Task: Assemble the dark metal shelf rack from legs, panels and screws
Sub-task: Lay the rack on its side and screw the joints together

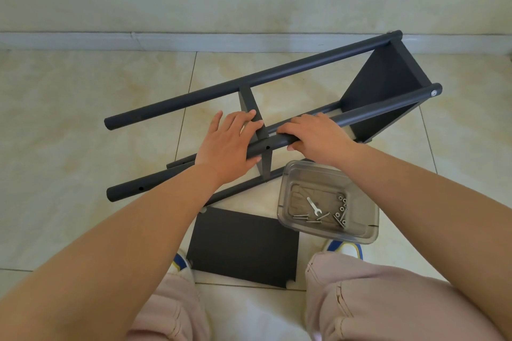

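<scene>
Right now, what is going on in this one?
A person is assembling a dark metal shelf rack lying on its side on the tiled floor. The right hand grips the near leg; the left hand rests on the middle panel. One loose panel lies by the feet, beside a clear tray holding screws and a small wrench.

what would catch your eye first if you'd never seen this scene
The half-built dark rack lying on its side across the tiled floor, with the left hand resting on its middle panel and the right hand gripping the near leg. Next, the clear tub of screws by the right knee.
</scene>
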